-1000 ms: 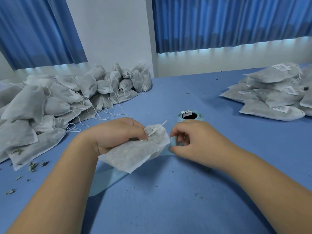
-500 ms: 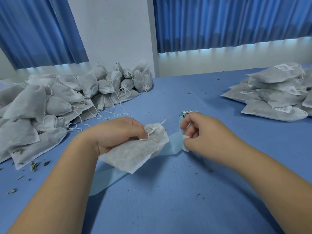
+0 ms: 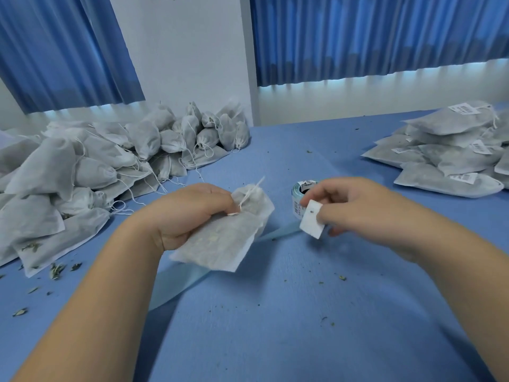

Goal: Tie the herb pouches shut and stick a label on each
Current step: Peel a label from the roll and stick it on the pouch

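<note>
A: Where is the pouch (image 3: 228, 244) right now?
B: In the left hand (image 3: 190, 213), lifted just off the table (image 3: 275, 340). The fingers are curled round its neck, where the string (image 3: 249, 193) is knotted, and the body hangs loose below the grip.
A: And the label (image 3: 311, 219)?
B: Pinched at one edge between the thumb and fingertips of the right hand (image 3: 355, 213), just beside the roll (image 3: 301, 188) and a little apart from the pouch. The side facing us is blank with a dark speck on it. My guess is that it's the sticky side, with a bit of herb caught on it.
A: So what can go wrong?
B: Mostly the glue. If more crumbs (image 3: 56, 270) get onto it, or the fingers cover too much of it, it may not hold on the fuzzy cloth. With only one edge held, the label can also curl and stick to itself.
A: And the pouch?
B: It sags with nothing firm behind it, so pressing in mid-air could leave the label crooked or creased. The loose string end could get trapped underneath. I'd also watch the backing strip (image 3: 176, 285) trailing below the left wrist, because a snag there could tug the roll over
</note>
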`<state>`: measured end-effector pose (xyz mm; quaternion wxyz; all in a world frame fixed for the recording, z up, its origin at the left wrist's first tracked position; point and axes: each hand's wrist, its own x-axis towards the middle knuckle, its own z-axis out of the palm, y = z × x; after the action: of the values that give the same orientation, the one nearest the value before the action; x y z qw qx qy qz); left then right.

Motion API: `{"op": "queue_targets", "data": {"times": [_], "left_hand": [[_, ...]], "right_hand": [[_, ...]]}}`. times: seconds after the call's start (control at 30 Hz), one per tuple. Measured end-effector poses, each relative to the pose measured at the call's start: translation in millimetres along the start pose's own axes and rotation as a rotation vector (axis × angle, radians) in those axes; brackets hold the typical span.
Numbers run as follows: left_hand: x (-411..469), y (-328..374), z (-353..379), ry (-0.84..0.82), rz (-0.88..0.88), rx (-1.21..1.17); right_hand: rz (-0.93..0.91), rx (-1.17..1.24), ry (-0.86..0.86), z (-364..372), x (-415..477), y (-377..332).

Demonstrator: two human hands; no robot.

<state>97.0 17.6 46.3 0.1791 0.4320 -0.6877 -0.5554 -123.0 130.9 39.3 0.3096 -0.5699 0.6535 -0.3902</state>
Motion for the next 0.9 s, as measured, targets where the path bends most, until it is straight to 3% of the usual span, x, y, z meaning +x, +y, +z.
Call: {"op": "queue_targets", "data": {"times": [0.13,0.23,0.37,0.53,0.77,0.9], "left_hand": [[-1,6,14,0.048,0.089,-0.185],[-4,8,30,-0.021,0.125,-0.191],[-5,6,53,-0.152,0.192,-0.169],[0,3,65,-0.133,0.186,-0.235],[-5,3,70,-0.251,0.187,-0.34],[-7,4,73,-0.286,0.187,-0.361]], "right_hand": [[-0.196,0.52,-0.231,-12,-10,-11],[-0.323,0.73,-0.328,-9,-16,-18],[-0.339,0.659,-0.244,5,-16,-21],[-0.263,0.651,0.0,11,-12,-19],[-0.208,0.675,0.145,14,-10,-19],[-0.274,0.531,0.207,16,-9,-15]]}}
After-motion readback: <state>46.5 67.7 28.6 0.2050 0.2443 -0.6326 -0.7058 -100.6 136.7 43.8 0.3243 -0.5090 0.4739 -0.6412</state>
